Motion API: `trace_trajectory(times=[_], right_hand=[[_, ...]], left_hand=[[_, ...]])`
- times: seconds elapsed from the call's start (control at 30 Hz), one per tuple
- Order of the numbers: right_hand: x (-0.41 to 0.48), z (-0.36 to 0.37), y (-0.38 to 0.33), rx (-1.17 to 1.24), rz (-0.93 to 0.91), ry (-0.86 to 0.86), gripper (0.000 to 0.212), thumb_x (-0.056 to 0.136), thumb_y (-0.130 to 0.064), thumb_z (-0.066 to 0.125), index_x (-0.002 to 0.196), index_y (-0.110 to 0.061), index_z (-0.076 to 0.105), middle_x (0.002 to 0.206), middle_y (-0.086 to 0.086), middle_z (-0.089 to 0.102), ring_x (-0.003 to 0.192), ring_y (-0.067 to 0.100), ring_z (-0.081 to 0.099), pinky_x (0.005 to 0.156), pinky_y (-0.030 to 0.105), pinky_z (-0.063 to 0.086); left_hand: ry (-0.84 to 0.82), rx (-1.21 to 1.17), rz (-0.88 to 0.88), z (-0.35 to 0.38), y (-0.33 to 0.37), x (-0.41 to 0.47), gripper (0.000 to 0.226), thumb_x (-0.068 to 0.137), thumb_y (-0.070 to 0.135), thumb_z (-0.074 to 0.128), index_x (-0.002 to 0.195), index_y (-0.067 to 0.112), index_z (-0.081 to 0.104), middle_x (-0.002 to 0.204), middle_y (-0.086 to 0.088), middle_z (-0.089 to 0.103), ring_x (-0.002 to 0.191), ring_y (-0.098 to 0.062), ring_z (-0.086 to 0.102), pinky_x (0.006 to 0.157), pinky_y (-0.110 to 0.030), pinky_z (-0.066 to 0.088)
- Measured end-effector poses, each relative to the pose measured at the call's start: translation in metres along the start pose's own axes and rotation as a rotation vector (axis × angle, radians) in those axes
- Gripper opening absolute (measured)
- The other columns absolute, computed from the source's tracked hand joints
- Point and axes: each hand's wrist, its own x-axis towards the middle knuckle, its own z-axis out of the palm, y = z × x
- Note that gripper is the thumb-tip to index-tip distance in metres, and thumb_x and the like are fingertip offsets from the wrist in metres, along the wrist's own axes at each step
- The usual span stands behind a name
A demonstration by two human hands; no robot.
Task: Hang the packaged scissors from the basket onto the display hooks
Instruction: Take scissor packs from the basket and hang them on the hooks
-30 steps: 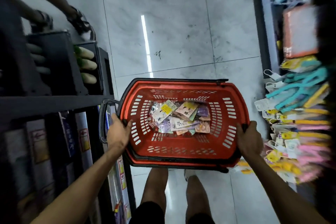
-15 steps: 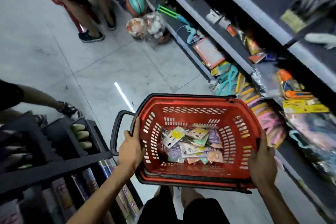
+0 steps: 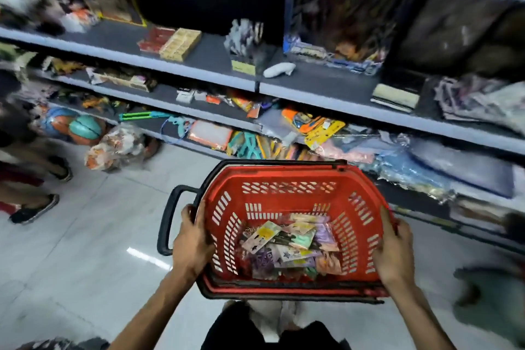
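shop shelves (image 3: 326, 94) are ahead. my left hand (image 3: 191, 244) and right hand (image 3: 393, 250) each grip the red basket (image 3: 287, 179) of packaged scissors (image 3: 287, 247).

I count one red basket (image 3: 287, 176) between my two grips, the left grip (image 3: 191, 247) and the right grip (image 3: 393, 253); its packaged scissors (image 3: 287, 247) overlap in one heap, too many to number; at least three shelves (image 3: 204, 58); two dark shoes (image 3: 34, 212)
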Motion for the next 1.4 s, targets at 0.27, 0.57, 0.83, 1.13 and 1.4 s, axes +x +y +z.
trace_trajectory(times=[0.27, 0.57, 0.83, 1.13, 1.4], right_hand=[[-0.067, -0.054, 0.059, 0.108, 0.433, 0.098, 0.082, 0.083, -0.008, 0.059, 0.158, -0.027, 0.031, 0.124, 0.023, 0.043, 0.103, 0.049, 0.057, 0.095, 0.047, 0.054], [-0.208, -0.09, 0.093, 0.154, 0.863, 0.384, 0.075, 0.078, -0.004, 0.053, 0.149, -0.022, 0.037, 0.103, 0.01, 0.036, 0.088, 0.047, 0.056, 0.082, 0.047, 0.052], [-0.342, -0.114, 0.109, 0.175, 1.275, 0.593, 0.083, 0.08, -0.002, 0.065, 0.152, -0.028, 0.036, 0.102, 0.016, 0.042, 0.086, 0.048, 0.06, 0.087, 0.046, 0.052], [-0.456, -0.148, 0.172, 0.17, 1.508, 0.763, 0.079, 0.077, 0.006, 0.067, 0.149, -0.015, 0.044, 0.104, 0.03, 0.051, 0.093, 0.051, 0.06, 0.09, 0.049, 0.049], [-0.512, -0.212, 0.278, 0.162, 1.574, 0.872, 0.077, 0.079, 0.0, 0.065, 0.149, -0.02, 0.043, 0.109, 0.03, 0.054, 0.099, 0.05, 0.06, 0.091, 0.048, 0.048]], left_hand=[[-0.146, 0.124, 0.385, 0.028, 0.088, 0.063, 0.094, 0.078, 0.041, 0.081, 0.159, 0.037, 0.033, 0.171, -0.003, 0.014, 0.112, -0.045, 0.067, 0.083, -0.053, 0.061], [-0.373, 0.185, 0.781, 0.078, 0.219, 0.069, 0.079, 0.078, 0.026, 0.079, 0.149, 0.035, 0.047, 0.152, -0.017, 0.038, 0.103, -0.047, 0.069, 0.082, -0.052, 0.06], [-0.494, 0.201, 1.143, 0.116, 0.342, -0.022, 0.07, 0.077, 0.018, 0.077, 0.141, 0.04, 0.058, 0.158, -0.008, 0.033, 0.118, -0.038, 0.066, 0.091, -0.047, 0.058], [-0.519, 0.193, 1.442, 0.165, 0.46, -0.169, 0.065, 0.079, 0.014, 0.069, 0.135, 0.045, 0.061, 0.163, -0.007, 0.036, 0.118, -0.036, 0.066, 0.091, -0.041, 0.057], [-0.509, 0.169, 1.584, 0.2, 0.575, -0.299, 0.06, 0.081, 0.015, 0.063, 0.135, 0.041, 0.062, 0.154, -0.006, 0.043, 0.119, -0.036, 0.065, 0.091, -0.045, 0.056]])
